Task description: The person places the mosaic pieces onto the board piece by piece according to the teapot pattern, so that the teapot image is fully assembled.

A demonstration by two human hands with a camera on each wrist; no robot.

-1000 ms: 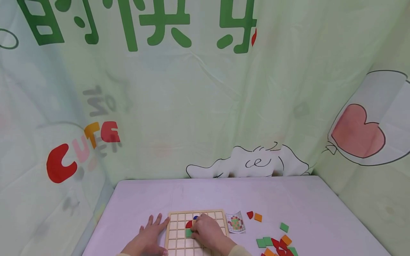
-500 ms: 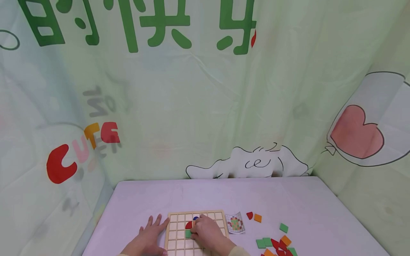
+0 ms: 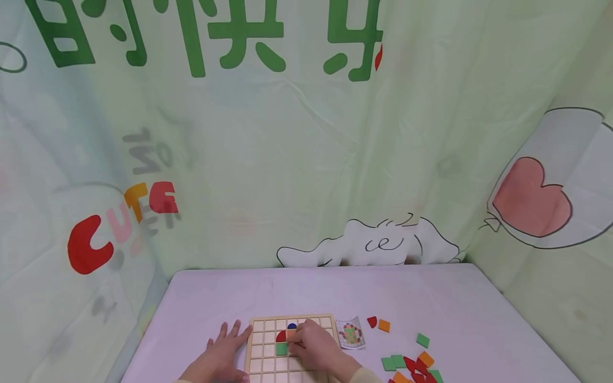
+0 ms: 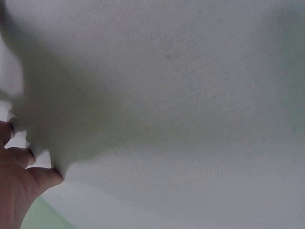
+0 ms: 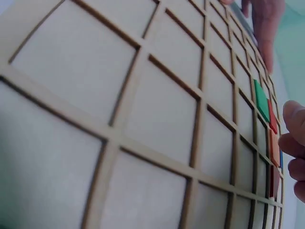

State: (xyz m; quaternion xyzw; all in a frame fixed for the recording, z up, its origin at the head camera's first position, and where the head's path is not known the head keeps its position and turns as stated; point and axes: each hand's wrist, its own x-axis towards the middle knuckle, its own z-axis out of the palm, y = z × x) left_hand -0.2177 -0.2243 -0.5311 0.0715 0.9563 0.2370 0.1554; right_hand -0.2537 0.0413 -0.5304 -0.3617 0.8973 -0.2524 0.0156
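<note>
In the head view, my left hand lies with spread fingers at the left edge of a wooden grid board; a fingertip touches its frame. My right hand is over the board, its bent fingertips close at an orange square tile set in a cell. Beside that tile are a red quarter-round tile, a green square tile and a blue piece. The right wrist view shows the right thumb and fingers near the orange tile, with a dark red tile beyond.
A printed pattern card lies against the board's right side. Further right are a red piece, an orange tile, a green tile and a loose heap of red, green and orange pieces. A printed curtain stands behind the table.
My right hand has shifted slightly right, and more of the orange tile shows by its fingertips. My left hand stays at the board's left edge.
</note>
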